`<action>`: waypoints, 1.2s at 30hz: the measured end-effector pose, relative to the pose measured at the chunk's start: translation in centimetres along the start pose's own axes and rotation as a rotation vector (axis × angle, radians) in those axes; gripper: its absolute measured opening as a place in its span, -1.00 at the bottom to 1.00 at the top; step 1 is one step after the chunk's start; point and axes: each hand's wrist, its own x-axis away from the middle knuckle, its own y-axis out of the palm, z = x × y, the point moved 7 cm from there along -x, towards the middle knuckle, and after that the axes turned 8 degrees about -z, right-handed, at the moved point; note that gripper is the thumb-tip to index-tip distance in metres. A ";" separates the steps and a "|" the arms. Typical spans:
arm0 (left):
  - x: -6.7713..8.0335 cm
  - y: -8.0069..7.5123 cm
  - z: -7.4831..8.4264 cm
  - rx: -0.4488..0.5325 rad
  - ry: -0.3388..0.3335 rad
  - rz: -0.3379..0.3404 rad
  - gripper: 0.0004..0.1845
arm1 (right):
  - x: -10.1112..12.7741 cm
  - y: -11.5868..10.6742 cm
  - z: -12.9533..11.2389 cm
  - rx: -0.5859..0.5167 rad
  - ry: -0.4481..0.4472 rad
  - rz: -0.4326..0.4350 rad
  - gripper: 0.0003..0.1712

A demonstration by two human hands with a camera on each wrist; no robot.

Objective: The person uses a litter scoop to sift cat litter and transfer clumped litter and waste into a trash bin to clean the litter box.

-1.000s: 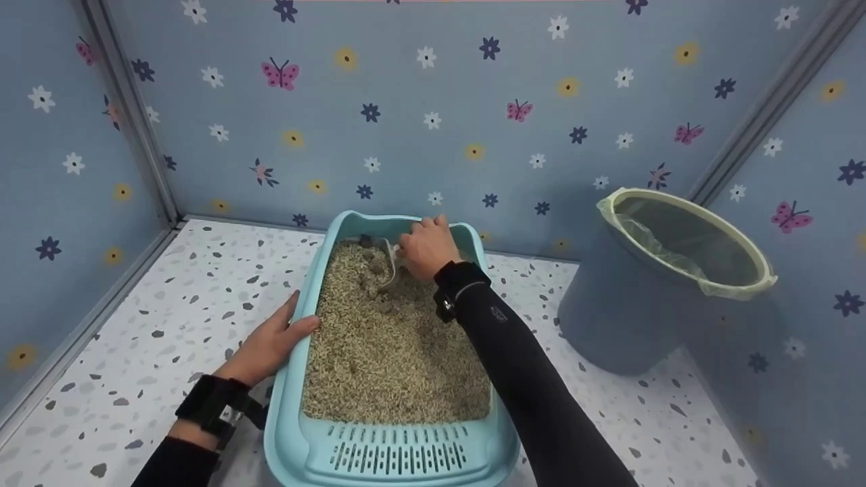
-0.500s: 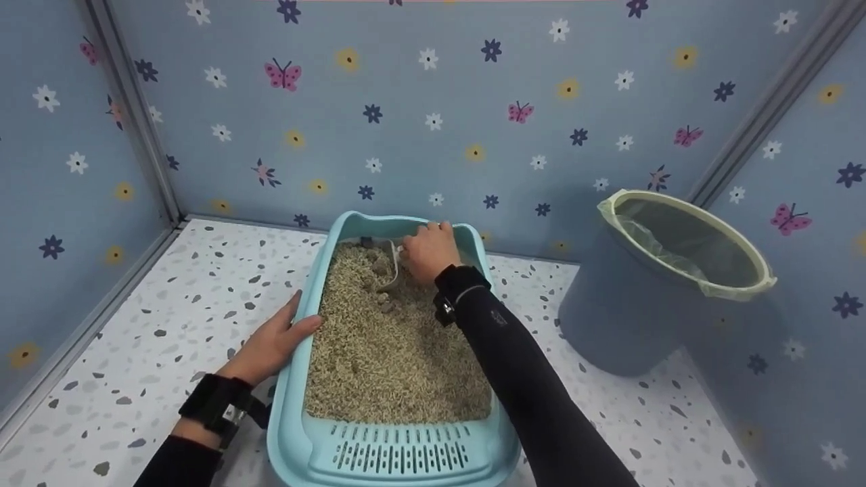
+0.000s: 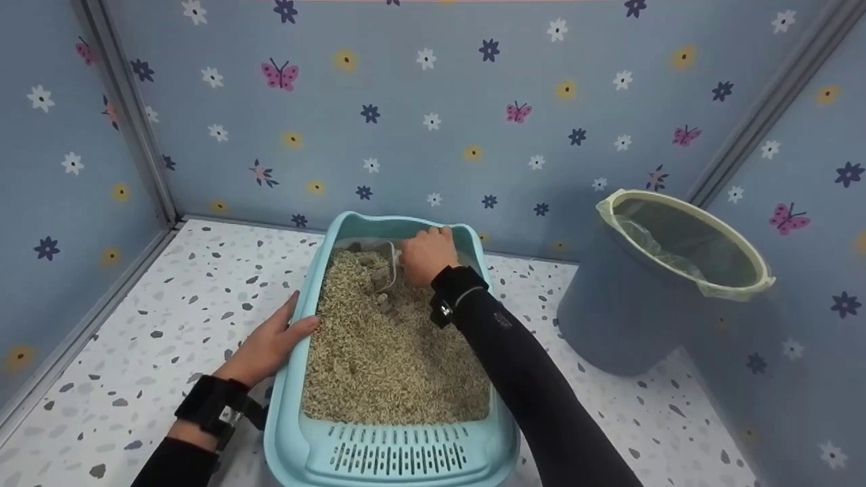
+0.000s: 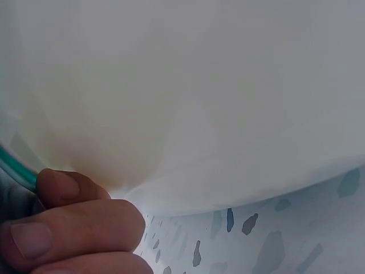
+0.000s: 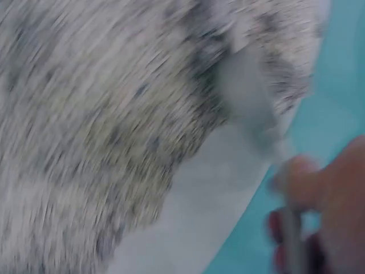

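A light blue litter box full of beige pellet litter stands on the floor. My left hand grips its left rim, thumb on top; in the left wrist view the fingers curl beside the box's pale outer side. At the far end, my right hand holds a pale litter scoop by its handle. The scoop lies tilted in the litter, with greyish clumps in and around it. Motion blurs the right wrist view, where fingers wrap the handle below the scoop's blade.
A grey-blue waste bin with a pale rim and a translucent liner stands to the right of the box. Flower-patterned walls enclose the back and both sides. The floor is white with grey speckles.
My right hand has drawn slightly toward me with the scoop. More litter and clumps now sit in the scoop's mouth. The left hand keeps its place on the rim.
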 end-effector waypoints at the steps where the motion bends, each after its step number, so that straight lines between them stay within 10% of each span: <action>1: 0.0 0.0 0.0 -0.003 -0.003 0.006 -0.08 | -0.1 0.1 0.2 -0.027 0.029 -0.031 -0.60; 15: -0.3 0.0 -0.2 -0.037 -0.009 0.013 -0.04 | -0.4 -0.2 2.2 -0.099 0.128 -0.145 -0.49; 36: 0.0 -0.1 -0.3 -0.007 0.003 0.002 -0.10 | -0.1 -1.4 -1.7 0.203 -0.154 0.260 -0.61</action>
